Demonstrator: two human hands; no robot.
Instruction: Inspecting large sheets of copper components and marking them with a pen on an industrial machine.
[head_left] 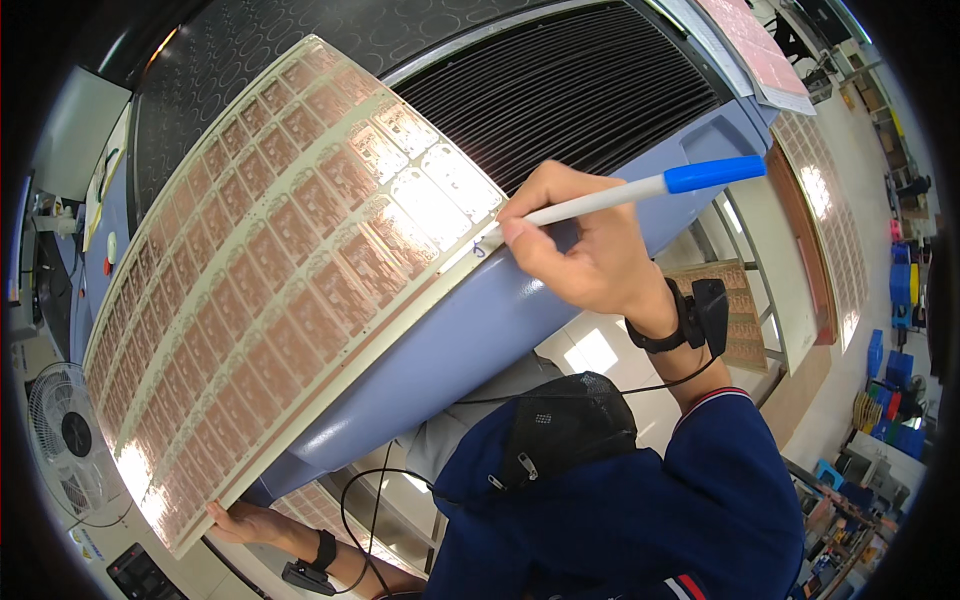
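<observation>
A large copper-coloured circuit board panel [270, 240], printed with rows of repeated patterns, lies tilted across the blue-grey bench edge [430, 335]. My left hand [248, 522] grips its near lower corner, thumb on top and the other fingers partly hidden beneath. Between the thumb and fingers of my right hand [590, 245] is a white pen [640, 190] with a blue cap on its back end. The pen's tip is at the panel's pale border near the right corner, beside a small blue handwritten mark [478, 247].
Behind the panel are a black ribbed surface [560, 90] and a black patterned mat [200, 120]. More copper panels [820, 220] stand at the right. A fan [75, 435] is at the left, and blue bins [900, 370] sit far right. A cable [590, 392] runs from my right wrist across my front.
</observation>
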